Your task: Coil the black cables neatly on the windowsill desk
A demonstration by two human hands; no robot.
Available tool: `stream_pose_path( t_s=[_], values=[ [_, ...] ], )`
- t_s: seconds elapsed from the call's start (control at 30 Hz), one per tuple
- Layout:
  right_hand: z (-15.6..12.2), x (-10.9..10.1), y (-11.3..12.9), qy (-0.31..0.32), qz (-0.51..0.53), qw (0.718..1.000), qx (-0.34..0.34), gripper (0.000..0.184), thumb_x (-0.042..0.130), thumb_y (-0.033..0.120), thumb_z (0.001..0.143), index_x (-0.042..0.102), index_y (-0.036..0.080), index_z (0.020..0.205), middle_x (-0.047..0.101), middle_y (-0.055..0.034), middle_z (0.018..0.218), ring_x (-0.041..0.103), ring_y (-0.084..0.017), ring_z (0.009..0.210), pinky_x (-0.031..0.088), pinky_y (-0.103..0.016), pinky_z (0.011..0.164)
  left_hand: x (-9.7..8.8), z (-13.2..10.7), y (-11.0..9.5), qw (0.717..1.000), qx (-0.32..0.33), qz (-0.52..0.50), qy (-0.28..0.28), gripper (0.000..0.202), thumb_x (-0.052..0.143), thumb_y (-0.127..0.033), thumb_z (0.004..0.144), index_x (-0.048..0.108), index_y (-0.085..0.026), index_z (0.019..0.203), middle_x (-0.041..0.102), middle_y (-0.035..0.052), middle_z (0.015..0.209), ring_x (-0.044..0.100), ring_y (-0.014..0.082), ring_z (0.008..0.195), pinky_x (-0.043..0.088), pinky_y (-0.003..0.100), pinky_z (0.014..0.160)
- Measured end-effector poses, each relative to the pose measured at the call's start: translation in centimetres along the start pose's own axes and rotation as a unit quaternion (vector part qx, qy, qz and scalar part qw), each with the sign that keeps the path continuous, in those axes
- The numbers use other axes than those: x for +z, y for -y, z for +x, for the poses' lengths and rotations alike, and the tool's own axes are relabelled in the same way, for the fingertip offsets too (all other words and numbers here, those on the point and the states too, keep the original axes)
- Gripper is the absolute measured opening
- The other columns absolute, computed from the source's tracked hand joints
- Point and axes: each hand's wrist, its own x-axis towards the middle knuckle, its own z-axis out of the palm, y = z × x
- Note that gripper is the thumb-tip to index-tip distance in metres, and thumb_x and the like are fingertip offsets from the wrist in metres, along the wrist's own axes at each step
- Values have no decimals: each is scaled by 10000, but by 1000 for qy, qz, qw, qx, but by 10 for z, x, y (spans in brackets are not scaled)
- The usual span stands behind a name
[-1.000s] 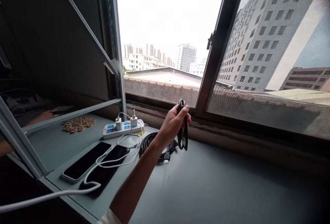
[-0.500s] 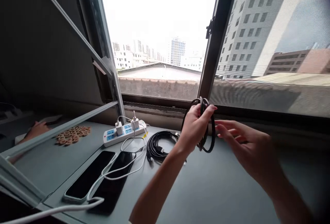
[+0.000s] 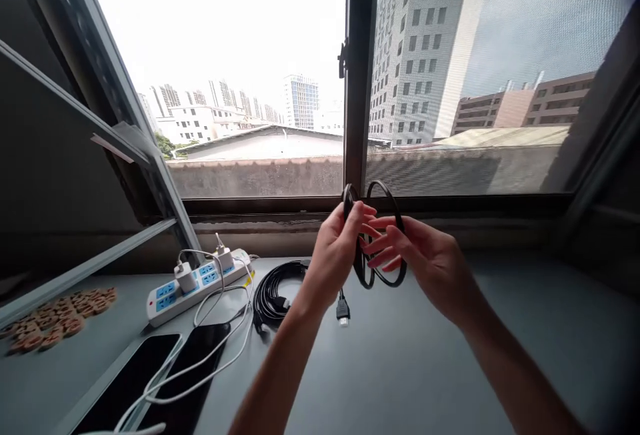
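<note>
A black HDMI cable (image 3: 401, 268) is held up in loose loops in front of the window, its plug (image 3: 343, 309) hanging below. My left hand (image 3: 336, 248) is closed on the bundled part of the loops. To its right, one wider loop passes around the fingers of my right hand (image 3: 430, 255), which holds it lightly between thumb and fingers. The fingertips of both hands almost meet at the cable. On the desk, left of my left forearm, lies a second coiled black cable (image 3: 261, 291) with its plug showing.
A white power strip (image 3: 200, 285) with two chargers stands at the left. White charging cables (image 3: 220, 371) cross two dark phones (image 3: 130, 381). Small wooden pieces (image 3: 60, 318) lie beyond a metal frame bar (image 3: 100, 260). The window sill (image 3: 280, 225) bounds the desk at the back.
My right hand has moved in to the cable and taken a loop, which now stands apart from the rest. The HDMI plug hangs in sight. The view has swung right.
</note>
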Motion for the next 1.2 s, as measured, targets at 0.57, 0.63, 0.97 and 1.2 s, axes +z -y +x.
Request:
stream_pose_path(
  t_s=[0.57, 0.63, 0.97, 1.2],
  values=[
    [-1, -71, 42, -311, 215, 925, 30, 186, 602, 165, 690, 703, 224, 834, 361, 101, 414, 256, -12, 240, 125, -174, 240, -59, 17, -22, 967, 104, 82, -218, 351, 486, -491, 839, 402, -203, 655, 373, -95, 375, 274, 51, 225, 166, 178, 218],
    [-3, -74, 46, -330, 250, 910, 16, 189, 578, 126, 681, 687, 222, 803, 342, 118, 367, 238, -6, 221, 138, -163, 242, -58, 17, -22, 949, 145, 103, -259, 411, 481, -468, 848, 364, -198, 563, 326, -91, 344, 226, 38, 225, 117, 183, 222],
    [-6, -90, 46, -123, 250, 951, 134, 586, 107, 393, 873, 642, 168, 795, 77, 149, 238, -14, 44, 143, -70, -163, 394, -40, 7, -26, 840, 381, 110, -371, 599, 452, -339, 898, 204, -173, 378, 205, -62, 309, 222, 34, 259, 130, 245, 309],
    [2, -69, 20, 1, 132, 983, 127, 390, 534, 405, 842, 589, 237, 1189, 654, -97, 1044, 478, -55, 384, 164, -133, 205, -27, 1, -12, 782, 509, 70, -354, 568, 547, -358, 852, 137, -136, 527, 240, -91, 346, 231, 29, 283, 175, 195, 316]
  ],
)
